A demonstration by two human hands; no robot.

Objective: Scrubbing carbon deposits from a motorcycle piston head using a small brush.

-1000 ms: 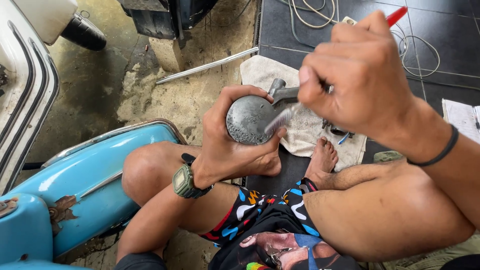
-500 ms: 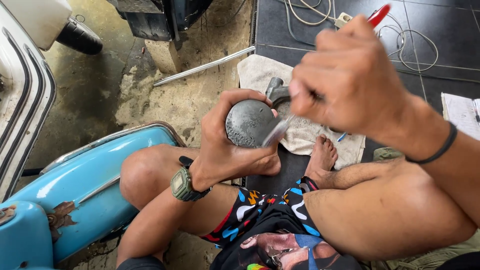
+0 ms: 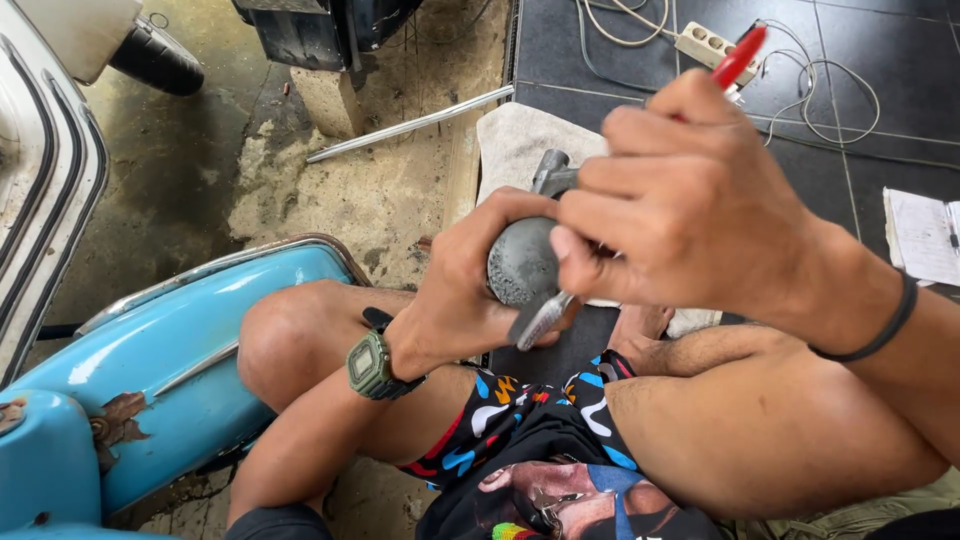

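Note:
My left hand grips a round grey metal part with a short pipe stub at its far end, held over my lap. A green watch sits on that wrist. My right hand is closed around a tool with a red handle; its grey metal jaw end sticks out below my fingers and touches the underside of the round part. My right hand covers most of the tool and the part's right side. A black band circles my right wrist.
A light blue scooter body panel lies at my left knee. A white cloth lies on the floor ahead, a metal rod beside it. A power strip with white cables rests on dark tiles. Papers lie far right.
My right hand has slid left and down over the round part, now covering more of it. The tool's jaw has shifted under the part. My left hand has tilted the part slightly.

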